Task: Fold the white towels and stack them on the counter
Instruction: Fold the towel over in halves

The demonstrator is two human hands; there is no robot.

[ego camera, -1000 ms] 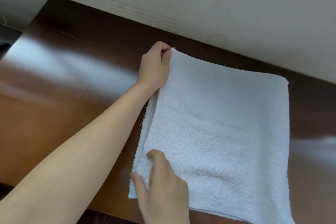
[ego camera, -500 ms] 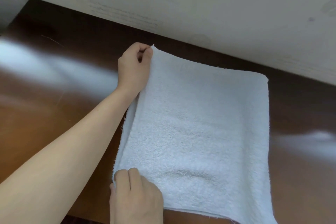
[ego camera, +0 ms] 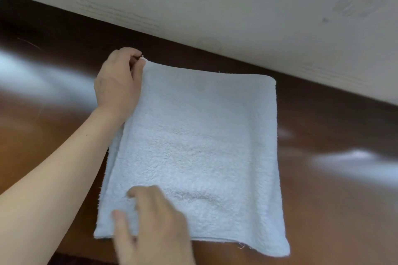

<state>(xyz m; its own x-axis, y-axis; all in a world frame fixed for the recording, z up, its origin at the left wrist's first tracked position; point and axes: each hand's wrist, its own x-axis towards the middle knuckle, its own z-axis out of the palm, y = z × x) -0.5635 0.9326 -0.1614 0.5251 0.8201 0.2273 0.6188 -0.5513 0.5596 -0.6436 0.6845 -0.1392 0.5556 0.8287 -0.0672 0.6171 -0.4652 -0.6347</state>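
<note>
Left hand [ego camera: 117, 84] pinching towel [ego camera: 198, 146] far corner, right hand [ego camera: 150, 228] spread loosely over near corner

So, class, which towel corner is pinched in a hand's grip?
The far-left corner of the white terry towel, pinched by the left hand; the right hand merely rests open by the near-left corner.

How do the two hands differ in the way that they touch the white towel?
1. The left hand is at the far left corner of the white towel; the right hand is at the near left corner.
2. The left hand pinches the corner between thumb and fingers; the right hand lies over the cloth with loose fingers and seems to grip nothing.
3. The left forearm shows in full; the right hand is cut off by the frame.

Both touch the towel's left edge.
</note>
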